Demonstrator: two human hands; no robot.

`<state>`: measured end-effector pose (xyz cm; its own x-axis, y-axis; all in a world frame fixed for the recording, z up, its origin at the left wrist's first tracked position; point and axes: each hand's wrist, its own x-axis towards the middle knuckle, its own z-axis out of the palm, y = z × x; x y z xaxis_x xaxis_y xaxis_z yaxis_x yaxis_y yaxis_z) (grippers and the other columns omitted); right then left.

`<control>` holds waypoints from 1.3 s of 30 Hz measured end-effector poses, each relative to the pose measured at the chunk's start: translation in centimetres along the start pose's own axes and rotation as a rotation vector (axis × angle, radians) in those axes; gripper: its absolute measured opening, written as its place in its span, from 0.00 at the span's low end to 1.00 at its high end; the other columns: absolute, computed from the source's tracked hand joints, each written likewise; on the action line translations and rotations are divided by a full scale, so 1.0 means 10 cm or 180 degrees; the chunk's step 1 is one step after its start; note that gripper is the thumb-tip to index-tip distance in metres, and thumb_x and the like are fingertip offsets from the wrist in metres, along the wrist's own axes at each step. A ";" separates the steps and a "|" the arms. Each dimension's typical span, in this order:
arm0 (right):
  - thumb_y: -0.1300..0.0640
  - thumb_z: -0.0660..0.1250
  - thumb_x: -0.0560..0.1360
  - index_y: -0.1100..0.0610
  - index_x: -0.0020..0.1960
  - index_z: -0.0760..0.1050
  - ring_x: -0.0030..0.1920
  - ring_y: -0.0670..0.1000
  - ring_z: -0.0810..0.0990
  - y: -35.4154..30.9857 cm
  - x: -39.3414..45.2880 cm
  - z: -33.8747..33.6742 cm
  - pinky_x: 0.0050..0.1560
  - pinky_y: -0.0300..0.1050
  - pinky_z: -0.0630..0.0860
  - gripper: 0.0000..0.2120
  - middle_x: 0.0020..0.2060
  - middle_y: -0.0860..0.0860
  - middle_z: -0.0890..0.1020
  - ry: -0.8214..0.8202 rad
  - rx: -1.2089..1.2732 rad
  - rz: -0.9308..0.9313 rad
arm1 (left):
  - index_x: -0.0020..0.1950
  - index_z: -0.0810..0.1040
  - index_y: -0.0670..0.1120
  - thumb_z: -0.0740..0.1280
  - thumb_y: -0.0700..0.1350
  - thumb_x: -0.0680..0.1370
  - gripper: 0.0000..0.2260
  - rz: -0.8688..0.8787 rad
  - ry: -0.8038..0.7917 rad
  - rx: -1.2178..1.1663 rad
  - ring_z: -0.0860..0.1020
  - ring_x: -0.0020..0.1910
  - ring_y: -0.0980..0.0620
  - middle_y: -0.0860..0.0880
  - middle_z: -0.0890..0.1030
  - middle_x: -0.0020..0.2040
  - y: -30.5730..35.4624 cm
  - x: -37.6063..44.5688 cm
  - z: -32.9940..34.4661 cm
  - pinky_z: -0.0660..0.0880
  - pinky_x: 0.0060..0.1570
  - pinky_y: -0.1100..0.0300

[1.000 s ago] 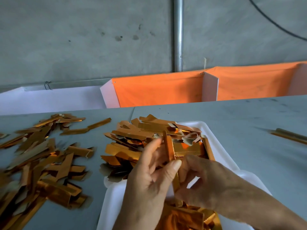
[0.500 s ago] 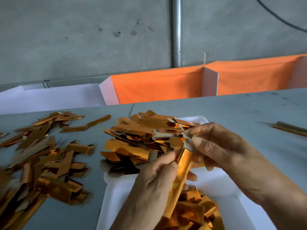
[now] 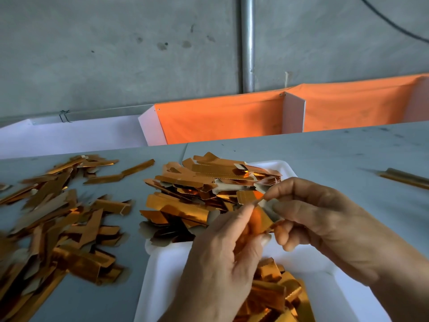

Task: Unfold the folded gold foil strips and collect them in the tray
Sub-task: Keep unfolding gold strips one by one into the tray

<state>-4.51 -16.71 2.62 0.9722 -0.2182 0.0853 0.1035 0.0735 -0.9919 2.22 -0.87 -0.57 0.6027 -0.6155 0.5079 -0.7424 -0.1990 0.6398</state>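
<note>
Left hand (image 3: 222, 259) and right hand (image 3: 325, 219) pinching foil strip (image 3: 261, 218), strip mostly hidden, tray (image 3: 325, 289) cut off

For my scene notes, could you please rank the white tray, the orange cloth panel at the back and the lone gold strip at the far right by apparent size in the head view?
1. Orange cloth panel
2. White tray, partly covered and nearer, so the order of these two is unsure
3. Lone gold strip

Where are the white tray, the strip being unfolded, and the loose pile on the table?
white tray (image 3: 325, 284), head view, bare floor.
held strip (image 3: 261, 216), head view, its gold face.
loose pile (image 3: 58, 228), head view, its middle.
</note>
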 end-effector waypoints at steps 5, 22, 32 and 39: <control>0.60 0.73 0.68 0.54 0.41 0.82 0.25 0.50 0.77 -0.01 0.00 -0.03 0.27 0.37 0.74 0.03 0.27 0.56 0.78 -0.0244 0.0298 0.0080 | 0.68 0.68 0.65 0.60 0.55 0.77 0.19 0.0059 -0.0338 -0.0533 0.75 0.57 0.64 0.63 0.77 0.56 0.04 0.02 -0.05 0.72 0.50 0.72; 0.55 0.75 0.65 0.58 0.41 0.81 0.28 0.49 0.77 0.00 0.00 -0.09 0.30 0.37 0.75 0.09 0.33 0.55 0.79 -0.0477 0.0257 -0.0044 | 0.64 0.76 0.51 0.65 0.49 0.76 0.17 0.0509 0.0068 -0.0762 0.75 0.61 0.58 0.60 0.76 0.58 0.01 0.00 -0.11 0.74 0.54 0.68; 0.55 0.73 0.70 0.55 0.42 0.79 0.29 0.50 0.76 0.00 -0.03 -0.01 0.31 0.38 0.74 0.05 0.35 0.55 0.76 -0.0371 0.0320 -0.0335 | 0.64 0.76 0.57 0.65 0.52 0.74 0.18 0.0247 0.0057 -0.0929 0.74 0.62 0.57 0.59 0.77 0.58 -0.01 0.01 -0.13 0.73 0.55 0.68; 0.52 0.79 0.61 0.57 0.43 0.80 0.33 0.49 0.79 -0.02 -0.04 -0.08 0.34 0.38 0.76 0.15 0.34 0.54 0.80 -0.0721 0.0123 -0.0337 | 0.64 0.75 0.58 0.66 0.52 0.74 0.17 0.0250 0.0045 -0.1054 0.75 0.62 0.55 0.58 0.77 0.59 -0.01 0.01 -0.15 0.74 0.55 0.67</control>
<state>-5.10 -17.43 2.70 0.9773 -0.0033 0.2117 0.2110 0.0999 -0.9724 2.80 0.27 0.25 0.5530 -0.6081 0.5696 -0.6527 0.1086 0.7497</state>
